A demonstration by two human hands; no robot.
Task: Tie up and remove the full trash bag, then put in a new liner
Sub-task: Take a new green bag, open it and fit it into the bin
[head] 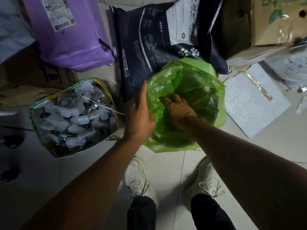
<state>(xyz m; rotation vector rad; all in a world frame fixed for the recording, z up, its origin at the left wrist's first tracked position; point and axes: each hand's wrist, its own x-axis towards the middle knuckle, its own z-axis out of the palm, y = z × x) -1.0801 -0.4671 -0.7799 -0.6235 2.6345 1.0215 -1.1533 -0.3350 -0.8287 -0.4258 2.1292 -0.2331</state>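
Observation:
A translucent green liner (196, 77) lines a bin that stands on the floor just ahead of my feet, its mouth wide open and its edge draped over the rim. My left hand (139, 112) is at the liner's left rim, with the fingers straight along the outside and the thumb hooked over the plastic edge. My right hand (177, 110) reaches down inside the liner, its fingers spread and pressing into the crumpled plastic. The bin itself is hidden under the liner.
An open bag of several clear plastic pieces (74, 117) stands close on the left. A purple sack (69, 34), a dark printed bag (149, 47) and cardboard boxes (265, 22) crowd the back. A white foam slab (252, 103) lies right. My shoes (141, 178) stand on pale tiles.

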